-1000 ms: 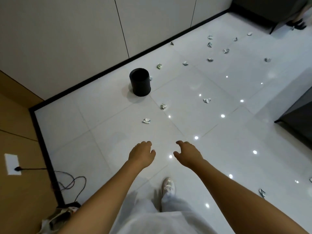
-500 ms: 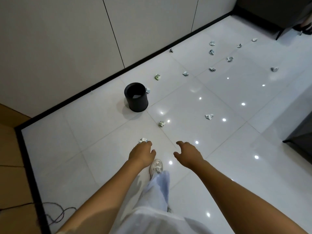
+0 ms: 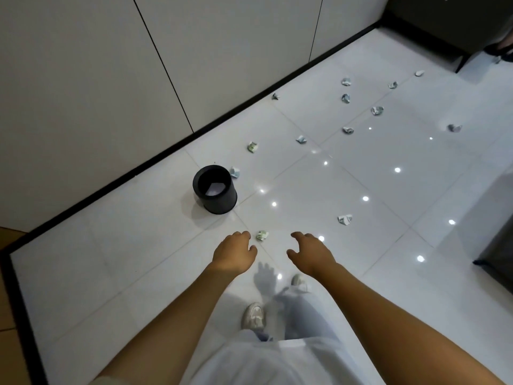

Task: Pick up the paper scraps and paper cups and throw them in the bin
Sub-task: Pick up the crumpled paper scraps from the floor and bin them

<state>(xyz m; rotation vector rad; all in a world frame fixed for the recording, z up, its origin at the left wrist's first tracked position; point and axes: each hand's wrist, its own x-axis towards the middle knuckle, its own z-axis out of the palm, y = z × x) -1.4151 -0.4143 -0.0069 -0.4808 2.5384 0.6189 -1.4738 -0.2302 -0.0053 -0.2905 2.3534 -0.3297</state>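
Observation:
A black round bin [image 3: 215, 189] stands on the white tiled floor near the wall, with a pale scrap inside it. A crumpled paper scrap [image 3: 262, 235] lies on the floor just ahead, between my two hands. My left hand [image 3: 235, 252] and my right hand [image 3: 311, 252] are held out in front of me, fingers loosely curled, holding nothing. Another scrap [image 3: 345, 218] lies to the right, one scrap [image 3: 234, 172] sits beside the bin, and several more scraps [image 3: 346, 98] are scattered farther off.
A white wall with a black skirting [image 3: 166, 154] runs diagonally behind the bin. Dark furniture [image 3: 494, 245] stands at the right edge. My feet in white shoes [image 3: 253, 315] are on the tiles below my hands. Wooden flooring borders the left.
I have walked forward: the bin and scraps now lie closer and lower in view. The nearest scrap passed under my left hand and out of sight. Both hands stay held out, holding nothing.

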